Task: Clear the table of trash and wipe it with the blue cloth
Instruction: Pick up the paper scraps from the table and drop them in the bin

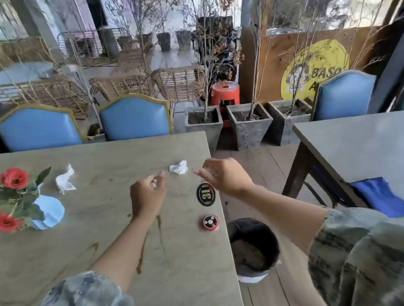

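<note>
On the beige table (84, 251) lie two crumpled white tissues: a small one (179, 167) near the right edge and a larger one (65, 179) beside the flower vase. My left hand (148, 194) hovers just left of the small tissue, fingers curled around a small white scrap. My right hand (221, 175) floats above the table's right edge, fingers spread, holding nothing. Brown streaks of spilled liquid (142, 252) run down the tabletop under my left forearm. The blue cloth (381, 197) hangs over the corner of the grey table at right.
A dark trash bin (254, 247) stands on the floor by the table's right edge. A black oval number tag (205, 194) and a red call button (210, 222) sit near that edge. A light blue vase with red flowers (46, 213) stands at left. Blue chairs line the far side.
</note>
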`<state>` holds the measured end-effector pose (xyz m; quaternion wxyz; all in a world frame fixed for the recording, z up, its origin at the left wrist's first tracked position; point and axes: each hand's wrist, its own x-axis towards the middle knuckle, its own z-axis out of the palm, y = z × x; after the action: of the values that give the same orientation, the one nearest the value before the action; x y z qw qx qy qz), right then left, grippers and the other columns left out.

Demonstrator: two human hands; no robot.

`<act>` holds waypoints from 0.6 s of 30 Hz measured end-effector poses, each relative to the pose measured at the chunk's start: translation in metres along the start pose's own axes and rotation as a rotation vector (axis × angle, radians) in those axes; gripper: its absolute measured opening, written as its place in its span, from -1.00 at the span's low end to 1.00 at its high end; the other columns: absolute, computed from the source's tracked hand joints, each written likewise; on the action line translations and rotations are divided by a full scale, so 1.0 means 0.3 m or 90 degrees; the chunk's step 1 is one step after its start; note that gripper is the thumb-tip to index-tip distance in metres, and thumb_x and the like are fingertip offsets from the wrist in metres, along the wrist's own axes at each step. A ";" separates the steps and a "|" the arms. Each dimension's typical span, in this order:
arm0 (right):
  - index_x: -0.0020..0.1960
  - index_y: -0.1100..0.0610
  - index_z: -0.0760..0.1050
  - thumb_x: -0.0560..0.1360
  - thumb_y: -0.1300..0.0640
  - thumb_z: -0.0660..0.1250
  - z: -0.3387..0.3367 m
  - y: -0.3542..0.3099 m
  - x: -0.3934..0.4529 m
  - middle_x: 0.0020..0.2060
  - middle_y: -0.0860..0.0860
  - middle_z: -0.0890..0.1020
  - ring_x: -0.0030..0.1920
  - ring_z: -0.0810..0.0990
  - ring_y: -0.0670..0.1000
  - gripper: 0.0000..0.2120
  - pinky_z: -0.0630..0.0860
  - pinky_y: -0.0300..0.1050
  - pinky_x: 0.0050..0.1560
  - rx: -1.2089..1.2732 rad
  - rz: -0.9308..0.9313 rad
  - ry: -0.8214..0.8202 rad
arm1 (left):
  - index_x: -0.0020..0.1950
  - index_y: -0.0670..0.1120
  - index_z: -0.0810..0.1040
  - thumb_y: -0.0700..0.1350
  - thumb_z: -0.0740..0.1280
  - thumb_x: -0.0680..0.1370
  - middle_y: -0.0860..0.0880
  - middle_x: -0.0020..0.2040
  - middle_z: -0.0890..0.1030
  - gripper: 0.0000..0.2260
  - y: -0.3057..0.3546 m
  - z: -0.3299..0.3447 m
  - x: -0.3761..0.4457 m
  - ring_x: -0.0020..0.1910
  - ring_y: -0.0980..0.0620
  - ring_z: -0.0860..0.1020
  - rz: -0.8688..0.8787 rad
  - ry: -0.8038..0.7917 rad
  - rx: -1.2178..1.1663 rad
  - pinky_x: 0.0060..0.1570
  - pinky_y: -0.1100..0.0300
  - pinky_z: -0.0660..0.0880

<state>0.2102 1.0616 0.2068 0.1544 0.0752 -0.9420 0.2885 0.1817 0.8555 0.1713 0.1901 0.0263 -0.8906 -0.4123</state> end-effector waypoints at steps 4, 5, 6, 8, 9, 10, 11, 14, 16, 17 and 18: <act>-0.31 0.17 0.50 0.50 -0.34 -0.06 0.016 0.077 0.144 -0.44 0.07 0.59 -0.35 0.55 0.18 -0.35 0.52 0.03 -0.27 0.051 -0.025 -0.008 | -0.33 -0.24 0.56 0.07 0.22 0.51 -0.10 -0.44 0.59 -0.58 0.005 0.064 0.063 -0.39 -0.08 0.50 -0.038 -0.002 0.014 -0.38 0.15 0.26; -0.31 0.17 0.50 0.50 -0.32 -0.06 0.025 0.094 0.171 -0.44 0.08 0.59 -0.34 0.55 0.18 -0.36 0.51 0.04 -0.27 0.062 -0.024 -0.011 | -0.33 -0.23 0.56 0.11 0.19 0.48 -0.08 -0.47 0.53 -0.56 -0.004 0.076 0.073 -0.38 -0.11 0.49 -0.044 0.002 0.028 -0.38 0.14 0.26; -0.31 0.18 0.49 0.51 -0.31 -0.05 0.037 0.116 0.202 -0.44 0.08 0.59 -0.34 0.55 0.19 -0.36 0.51 0.04 -0.28 0.068 -0.027 -0.021 | -0.34 -0.23 0.54 0.13 0.18 0.46 -0.07 -0.50 0.46 -0.55 -0.015 0.091 0.083 -0.39 -0.14 0.47 -0.049 0.009 0.045 -0.38 0.13 0.24; -0.32 0.18 0.47 0.52 -0.29 -0.02 0.053 0.158 0.257 -0.42 0.09 0.60 -0.34 0.55 0.21 -0.39 0.51 0.06 -0.30 0.069 -0.054 -0.042 | -0.35 -0.24 0.52 0.16 0.17 0.44 -0.10 -0.49 0.43 -0.54 -0.030 0.123 0.095 -0.39 -0.17 0.45 -0.063 0.010 0.068 -0.38 0.10 0.24; -0.33 0.18 0.45 0.53 -0.26 0.02 0.057 0.185 0.291 -0.43 0.10 0.59 -0.35 0.54 0.22 -0.43 0.50 0.06 -0.31 0.068 -0.071 -0.057 | -0.34 -0.24 0.51 0.18 0.15 0.44 -0.14 -0.47 0.46 -0.51 -0.033 0.143 0.102 -0.37 -0.20 0.47 -0.071 0.011 0.079 -0.37 0.08 0.27; -0.35 0.17 0.42 0.56 -0.20 0.08 0.057 0.214 0.326 -0.46 0.10 0.57 -0.38 0.51 0.23 -0.48 0.49 0.05 -0.33 0.065 -0.093 -0.070 | -0.33 -0.25 0.51 0.19 0.14 0.44 -0.17 -0.44 0.50 -0.50 -0.033 0.165 0.107 -0.35 -0.22 0.49 -0.078 0.013 0.092 -0.37 0.07 0.29; -0.38 0.14 0.37 0.57 -0.13 0.16 0.058 0.247 0.359 -0.49 0.09 0.53 -0.40 0.46 0.23 -0.55 0.47 0.04 -0.35 0.060 -0.117 -0.081 | -0.31 -0.24 0.53 0.18 0.16 0.46 -0.19 -0.41 0.54 -0.51 -0.033 0.192 0.111 -0.32 -0.22 0.52 -0.085 0.012 0.105 -0.36 0.08 0.29; -0.33 0.04 0.39 0.56 -0.01 0.26 0.071 0.359 0.461 -0.46 0.07 0.55 -0.36 0.50 0.23 -0.70 0.48 0.00 -0.35 0.055 -0.157 -0.105 | -0.10 -0.18 0.63 -0.05 0.27 0.57 -0.21 -0.21 0.65 -0.76 -0.021 0.286 0.124 -0.16 -0.19 0.60 -0.121 0.017 0.138 -0.25 0.11 0.37; -0.15 0.04 0.52 0.54 -0.02 0.25 0.085 0.430 0.526 -0.36 0.07 0.65 -0.29 0.61 0.17 -0.82 0.54 0.00 -0.27 0.067 -0.169 -0.170 | 0.05 -0.13 0.63 -0.12 0.27 0.57 -0.18 -0.11 0.68 -0.82 -0.005 0.350 0.131 -0.09 -0.16 0.62 -0.158 0.038 0.145 -0.17 0.13 0.44; -0.05 0.02 0.52 0.53 -0.02 0.23 0.091 0.461 0.557 -0.31 0.08 0.67 -0.25 0.63 0.16 -0.85 0.56 0.01 -0.23 0.066 -0.179 -0.197 | 0.11 -0.12 0.62 -0.14 0.26 0.57 -0.16 -0.06 0.68 -0.81 0.004 0.383 0.136 -0.07 -0.14 0.63 -0.175 0.049 0.143 -0.14 0.15 0.45; 0.02 0.01 0.51 0.53 0.00 0.22 0.099 0.493 0.587 -0.26 0.09 0.68 -0.22 0.63 0.17 -0.85 0.56 0.01 -0.20 0.061 -0.195 -0.214 | 0.14 -0.12 0.61 -0.17 0.27 0.56 -0.15 -0.02 0.68 -0.80 0.013 0.414 0.144 -0.05 -0.13 0.62 -0.189 0.056 0.145 -0.11 0.17 0.44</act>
<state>0.0030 1.1572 0.1654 0.0337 0.2718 -0.9173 0.2891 0.0974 0.9391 0.1147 0.1620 0.1965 -0.9086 -0.3309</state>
